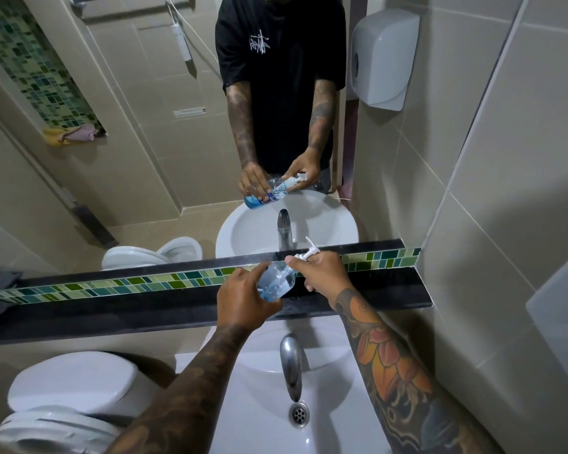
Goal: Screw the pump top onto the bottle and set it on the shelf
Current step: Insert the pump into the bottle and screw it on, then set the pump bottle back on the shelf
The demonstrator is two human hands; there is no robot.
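A clear bottle (pixel 277 280) with a blue label is tilted in the air above the black shelf (pixel 145 314), its neck pointing up and right. My left hand (pixel 243 301) grips its lower body. My right hand (pixel 322 271) is closed around the white pump top (pixel 307 252) at the bottle's neck, the nozzle sticking up past my fingers. The joint between pump and neck is hidden by my fingers. The mirror above repeats both hands and the bottle.
A white sink (pixel 335 404) with a chrome tap (pixel 291 365) lies below my arms. A toilet (pixel 69 385) stands at the lower left. A green tile strip (pixel 128 285) backs the shelf. A white dispenser (pixel 382 54) hangs on the right wall.
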